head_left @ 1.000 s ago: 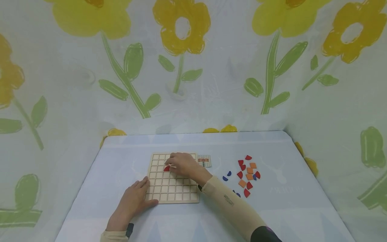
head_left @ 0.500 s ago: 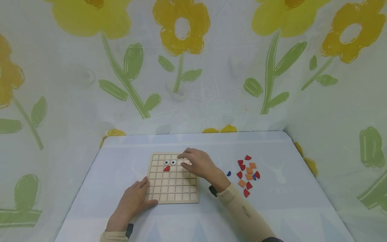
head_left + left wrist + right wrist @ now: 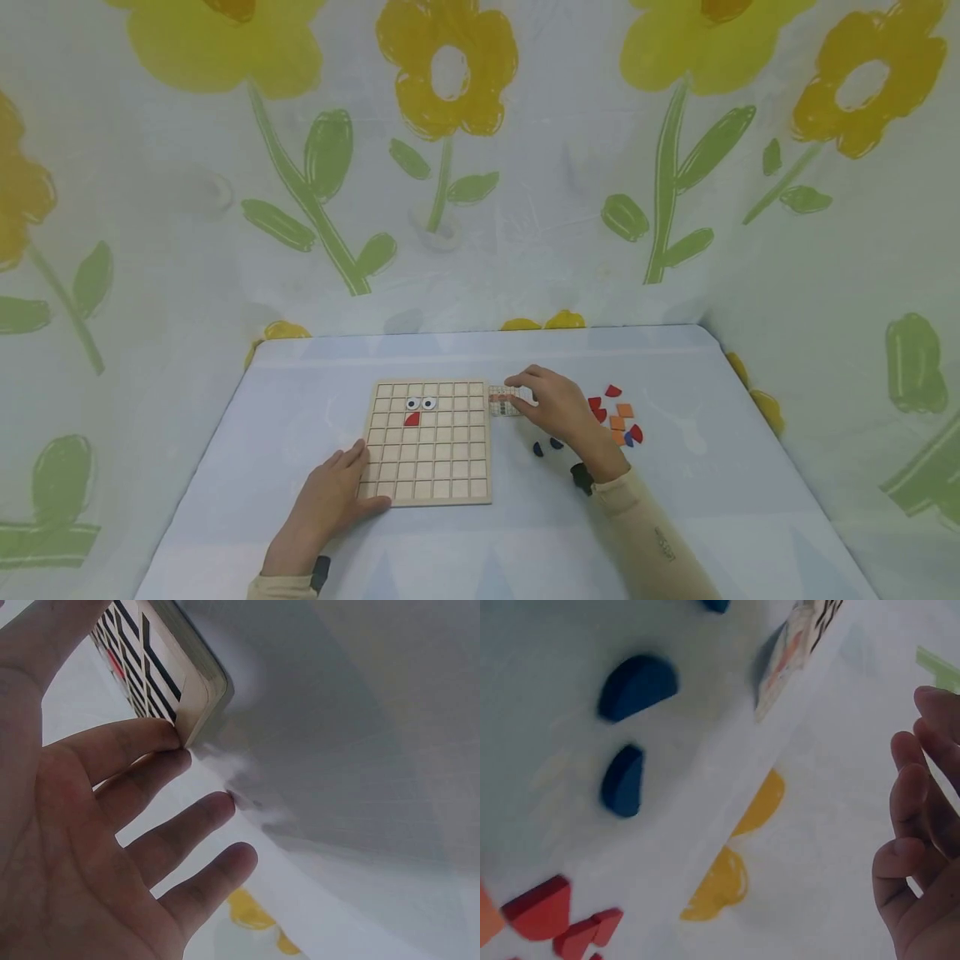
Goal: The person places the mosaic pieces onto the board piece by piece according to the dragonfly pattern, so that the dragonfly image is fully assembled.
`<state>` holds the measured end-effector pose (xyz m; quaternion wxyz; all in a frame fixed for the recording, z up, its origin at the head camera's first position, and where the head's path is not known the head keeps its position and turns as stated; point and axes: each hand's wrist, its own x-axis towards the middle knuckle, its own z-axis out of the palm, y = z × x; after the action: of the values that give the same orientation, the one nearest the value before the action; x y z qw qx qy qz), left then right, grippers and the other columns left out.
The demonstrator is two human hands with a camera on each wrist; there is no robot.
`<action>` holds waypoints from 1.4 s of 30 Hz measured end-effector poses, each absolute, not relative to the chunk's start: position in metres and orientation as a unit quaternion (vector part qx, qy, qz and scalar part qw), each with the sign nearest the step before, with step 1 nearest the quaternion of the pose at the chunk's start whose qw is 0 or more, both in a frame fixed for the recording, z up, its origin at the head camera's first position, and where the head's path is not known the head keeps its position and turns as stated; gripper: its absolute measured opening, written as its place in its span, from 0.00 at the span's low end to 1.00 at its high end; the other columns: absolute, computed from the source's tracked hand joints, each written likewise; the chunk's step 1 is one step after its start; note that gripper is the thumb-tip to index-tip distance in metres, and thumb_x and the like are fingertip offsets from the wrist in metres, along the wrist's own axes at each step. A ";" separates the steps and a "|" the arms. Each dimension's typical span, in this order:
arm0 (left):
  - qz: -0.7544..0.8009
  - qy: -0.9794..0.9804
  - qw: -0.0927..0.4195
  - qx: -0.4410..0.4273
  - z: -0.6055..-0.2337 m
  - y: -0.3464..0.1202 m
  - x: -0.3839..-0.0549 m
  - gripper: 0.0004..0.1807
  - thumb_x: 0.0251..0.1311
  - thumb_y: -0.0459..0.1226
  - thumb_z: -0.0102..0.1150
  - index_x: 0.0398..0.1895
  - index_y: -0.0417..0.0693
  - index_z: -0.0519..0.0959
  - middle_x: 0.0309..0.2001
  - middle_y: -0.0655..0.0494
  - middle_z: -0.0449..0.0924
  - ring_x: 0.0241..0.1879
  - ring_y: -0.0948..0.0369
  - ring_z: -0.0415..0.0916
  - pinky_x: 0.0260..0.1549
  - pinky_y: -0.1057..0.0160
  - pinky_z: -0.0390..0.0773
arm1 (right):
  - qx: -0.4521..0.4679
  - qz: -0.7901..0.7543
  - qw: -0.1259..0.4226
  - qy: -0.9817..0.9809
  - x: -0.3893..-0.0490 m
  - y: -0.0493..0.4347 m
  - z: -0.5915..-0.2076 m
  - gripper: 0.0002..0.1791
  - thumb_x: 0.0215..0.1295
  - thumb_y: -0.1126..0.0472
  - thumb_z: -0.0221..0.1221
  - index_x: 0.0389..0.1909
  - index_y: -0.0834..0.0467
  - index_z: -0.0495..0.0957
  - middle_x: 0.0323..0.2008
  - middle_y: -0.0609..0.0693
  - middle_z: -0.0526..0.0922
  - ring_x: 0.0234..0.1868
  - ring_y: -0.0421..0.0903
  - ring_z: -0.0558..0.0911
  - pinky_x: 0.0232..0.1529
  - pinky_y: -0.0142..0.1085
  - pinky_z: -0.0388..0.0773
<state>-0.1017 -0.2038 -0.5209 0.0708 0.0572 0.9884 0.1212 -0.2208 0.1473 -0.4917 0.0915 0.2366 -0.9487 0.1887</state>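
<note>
A wooden grid board [image 3: 431,454] lies on the table, left of centre. Two round eye pieces [image 3: 413,403] sit side by side in its upper rows, with a red quarter-circle piece [image 3: 412,419] below the left one. My left hand [image 3: 330,492] rests at the board's lower left corner, fingers extended; in the left wrist view, fingertips touch the corner [image 3: 199,712]. My right hand [image 3: 555,404] hovers right of the board, thumb and index finger apart with nothing between them. It is over the edge of a small printed pattern card [image 3: 501,409], partly covering it.
Dark blue half-circle pieces [image 3: 637,688] lie on the table near the right hand. Farther right are several red pieces [image 3: 636,433] and orange squares [image 3: 625,410], partly hidden by the right wrist. Flower-printed cloth [image 3: 480,275] rises behind the table.
My right hand has lifted off the board and moved right to the pattern card, uncovering the eye pieces and red piece. The left hand stays at the board's corner.
</note>
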 end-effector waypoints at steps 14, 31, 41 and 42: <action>0.131 0.987 0.069 0.059 -0.525 -0.206 -0.100 0.55 0.47 0.59 0.76 0.69 0.28 0.68 0.72 0.35 0.64 0.69 0.36 0.65 0.68 0.38 0.66 | 0.093 0.176 -0.006 -0.980 -0.224 0.238 -0.514 0.20 0.65 0.53 0.69 0.57 0.51 0.84 0.49 0.49 0.83 0.42 0.48 0.81 0.48 0.49 0.85; 0.135 0.987 0.072 0.046 -0.524 -0.204 -0.099 0.55 0.46 0.58 0.77 0.69 0.29 0.69 0.72 0.36 0.65 0.69 0.36 0.64 0.69 0.38 0.64 | 0.011 0.131 -0.065 -0.989 -0.238 0.258 -0.521 0.23 0.64 0.50 0.69 0.52 0.63 0.83 0.36 0.54 0.81 0.34 0.50 0.77 0.38 0.45 0.84; 0.137 0.987 0.058 0.054 -0.521 -0.205 -0.099 0.54 0.46 0.57 0.77 0.69 0.29 0.69 0.72 0.36 0.65 0.69 0.38 0.65 0.68 0.40 0.66 | 0.038 0.148 -0.071 -0.986 -0.242 0.254 -0.522 0.19 0.64 0.57 0.69 0.53 0.60 0.83 0.42 0.54 0.83 0.39 0.51 0.78 0.48 0.49 0.85; 0.136 0.987 0.059 0.054 -0.521 -0.206 -0.099 0.55 0.46 0.58 0.77 0.69 0.30 0.69 0.72 0.37 0.65 0.69 0.38 0.65 0.69 0.40 0.66 | 0.044 0.150 -0.071 -0.985 -0.242 0.254 -0.521 0.19 0.64 0.58 0.68 0.54 0.60 0.83 0.43 0.54 0.84 0.40 0.51 0.79 0.49 0.50 0.84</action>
<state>-0.0991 -0.2057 -0.5211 0.0590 0.0536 0.9875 0.1362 -0.2417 0.2540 -0.5215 -0.0706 0.0442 -0.9852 0.1500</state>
